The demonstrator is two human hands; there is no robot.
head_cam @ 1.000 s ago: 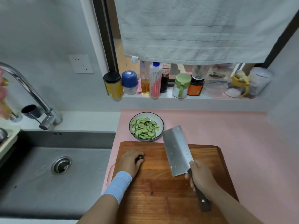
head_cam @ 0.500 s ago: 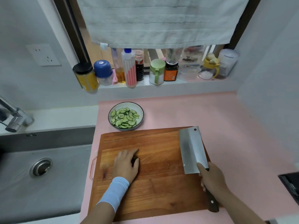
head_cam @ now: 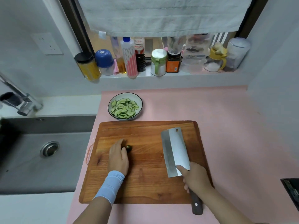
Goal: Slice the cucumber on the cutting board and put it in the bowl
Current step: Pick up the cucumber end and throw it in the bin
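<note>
I see the cutting board [head_cam: 145, 183] on the pink counter [head_cam: 226, 126]. The cleaver [head_cam: 174, 151] lies over its right side, my right hand [head_cam: 196, 178] wrapped round the handle. The bowl [head_cam: 124, 95] behind holds cucumber slices [head_cam: 124, 108]. My left hand [head_cam: 118, 157] touches the cucumber end [head_cam: 129, 147] on the board; whether it pinches, I cannot tell.

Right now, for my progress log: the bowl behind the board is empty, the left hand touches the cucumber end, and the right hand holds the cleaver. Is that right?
Not quite. The head view shows the bowl is not empty: it holds cucumber slices. The rest stands: the left hand touches the cucumber end, and the right hand holds the cleaver.
</note>
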